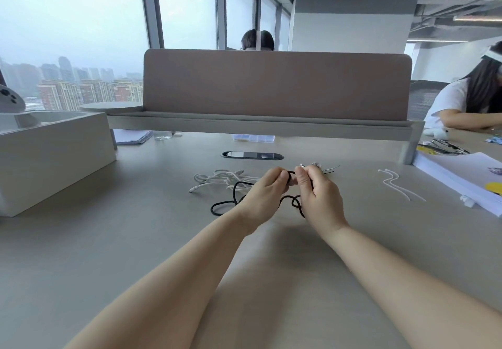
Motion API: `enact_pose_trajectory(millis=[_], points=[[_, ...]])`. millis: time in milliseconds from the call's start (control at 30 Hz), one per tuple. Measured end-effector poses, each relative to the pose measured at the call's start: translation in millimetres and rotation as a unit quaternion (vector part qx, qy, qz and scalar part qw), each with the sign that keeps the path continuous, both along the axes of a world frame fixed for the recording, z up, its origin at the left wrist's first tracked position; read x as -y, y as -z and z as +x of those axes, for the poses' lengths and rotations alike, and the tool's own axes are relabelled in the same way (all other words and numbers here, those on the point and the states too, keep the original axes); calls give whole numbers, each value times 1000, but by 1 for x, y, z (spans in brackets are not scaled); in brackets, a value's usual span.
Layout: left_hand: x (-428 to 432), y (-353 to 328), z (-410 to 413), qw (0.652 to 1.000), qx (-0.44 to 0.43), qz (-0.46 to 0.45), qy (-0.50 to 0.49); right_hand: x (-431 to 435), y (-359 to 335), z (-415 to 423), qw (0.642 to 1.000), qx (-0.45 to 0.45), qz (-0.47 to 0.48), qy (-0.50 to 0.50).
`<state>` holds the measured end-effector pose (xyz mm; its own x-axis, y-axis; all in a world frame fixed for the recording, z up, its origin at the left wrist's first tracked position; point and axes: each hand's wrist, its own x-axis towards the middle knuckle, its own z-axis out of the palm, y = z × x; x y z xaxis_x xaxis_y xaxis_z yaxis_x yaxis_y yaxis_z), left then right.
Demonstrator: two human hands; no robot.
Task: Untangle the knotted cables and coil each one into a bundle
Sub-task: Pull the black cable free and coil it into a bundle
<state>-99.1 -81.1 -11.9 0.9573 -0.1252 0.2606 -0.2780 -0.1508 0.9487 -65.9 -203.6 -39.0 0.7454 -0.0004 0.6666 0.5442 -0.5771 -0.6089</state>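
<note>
Desk (114, 240): open surface is left across the lower left and lower right of the frame. The left edge is blocked by a white box (54, 158), the centre back by a partition (277, 85). Mid-frame is cluttered by a white cable (225, 177) and black cable (212, 209); the right by cable ties (391, 183) and papers (461, 175).

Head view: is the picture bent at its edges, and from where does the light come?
Head view: wide-angle distortion tilts the window frames and stretches the forearms; soft daylight enters from the windows on the left, leaving only faint shadows on the table; the left hand, right hand and black cable look sharp.
</note>
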Motion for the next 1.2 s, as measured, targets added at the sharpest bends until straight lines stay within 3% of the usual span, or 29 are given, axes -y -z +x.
enact_pose_trajectory(millis=[167,267,367,567,700,800,867,967,1067,1200], points=[[-5,-2,2,992,25,-58,-110,-6,3,-7,993,-39,-93,-57],[-6,-3,7,978,-14,-146,-146,-9,5,-12,981,28,-188,-47],[-7,-7,7,962,-54,-234,-133,-10,4,-14,972,69,-221,-28],[-6,-8,10,952,-64,-283,-100,-8,6,-10,943,-62,-326,-1],[-9,-4,13,966,-29,-203,-158,-10,7,-12,931,-4,-363,-35],[-12,-2,14,970,-33,-155,-184,-12,8,-15,947,171,-256,-88],[-13,-2,12,975,-65,-128,-170,-12,7,-14,952,230,-180,-92],[-11,-2,7,988,-80,-53,-125,-11,6,-11,965,217,-125,-78],[-6,-1,4,995,-59,38,-69,-4,4,-6,987,142,-71,-26],[-1,-3,-1,994,-65,92,5,4,0,-3,997,53,-46,26]])
